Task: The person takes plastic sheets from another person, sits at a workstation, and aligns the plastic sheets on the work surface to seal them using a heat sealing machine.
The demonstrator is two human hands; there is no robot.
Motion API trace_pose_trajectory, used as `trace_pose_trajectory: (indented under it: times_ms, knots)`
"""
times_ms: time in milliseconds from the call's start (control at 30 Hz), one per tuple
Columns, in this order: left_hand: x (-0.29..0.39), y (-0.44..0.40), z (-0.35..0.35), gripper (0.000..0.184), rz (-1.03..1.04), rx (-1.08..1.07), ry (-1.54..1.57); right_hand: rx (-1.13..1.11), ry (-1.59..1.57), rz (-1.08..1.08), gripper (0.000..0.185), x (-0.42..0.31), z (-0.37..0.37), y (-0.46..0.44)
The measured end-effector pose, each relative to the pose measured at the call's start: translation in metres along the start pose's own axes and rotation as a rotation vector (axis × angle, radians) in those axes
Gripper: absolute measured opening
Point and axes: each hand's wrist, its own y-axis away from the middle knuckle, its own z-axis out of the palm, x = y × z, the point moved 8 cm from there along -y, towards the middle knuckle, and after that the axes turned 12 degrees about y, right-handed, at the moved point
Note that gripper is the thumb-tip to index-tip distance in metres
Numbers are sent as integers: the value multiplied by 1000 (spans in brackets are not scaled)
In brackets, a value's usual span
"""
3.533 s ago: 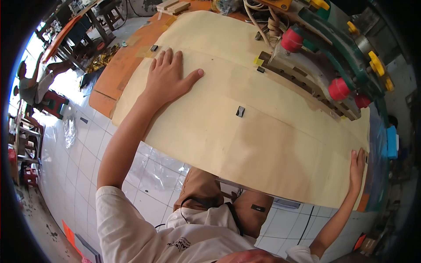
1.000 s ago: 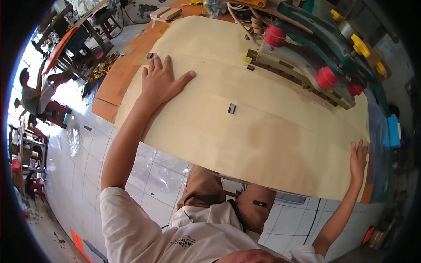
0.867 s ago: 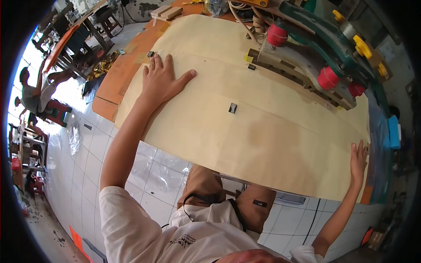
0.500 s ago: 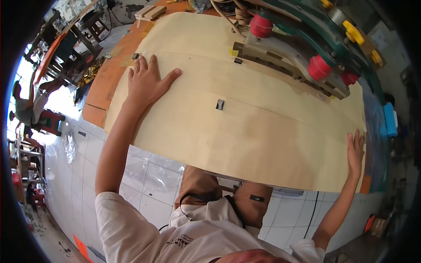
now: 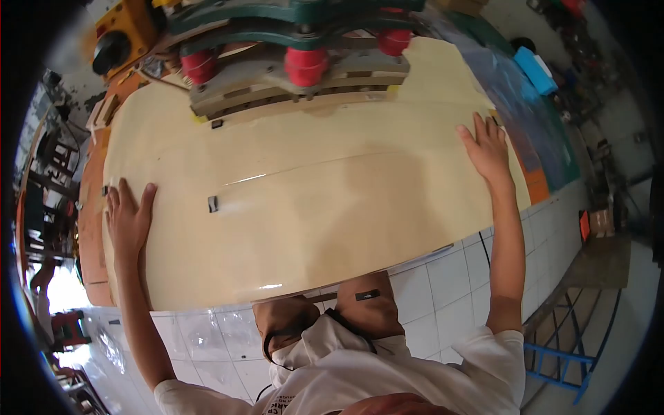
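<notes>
A wide cream-coloured sheet (image 5: 290, 235), glossy along a crease, covers most of the worktable. My left hand (image 5: 129, 221) lies flat at the sheet's left edge, fingers spread, beside a small black block (image 5: 105, 190). At the right edge my right hand (image 5: 487, 149) rests with its fingers apart, close to a small dark piece (image 5: 494, 119). Neither hand grips anything. A black-and-grey piece (image 5: 213, 204) sits on the sheet left of centre, and another black block (image 5: 217, 124) lies near the machine's bar.
A green-armed machine with red cylinders (image 5: 306, 67) and a long metal bar (image 5: 277, 97) hangs over the sheet's far side. The orange tabletop (image 5: 92, 235) shows at the left. Clear plastic film (image 5: 477, 62) and a blue object (image 5: 535, 70) are at the right.
My view has turned to the right, so the machine and sheet appear further left. Both hands stay at the sheet's opposite edges, with the right hand now more fully in view.
</notes>
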Motion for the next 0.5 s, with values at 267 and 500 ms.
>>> trace_pose_trajectory:
  times_ms: [267, 500]
  knots:
    - [-9, -7, 7, 92, -24, -21, -1, 85, 8, -9, 87, 1, -4, 0]
    - [-6, -3, 3, 93, -23, -18, 26, 112, 53, -32, 83, -2, -4, 0]
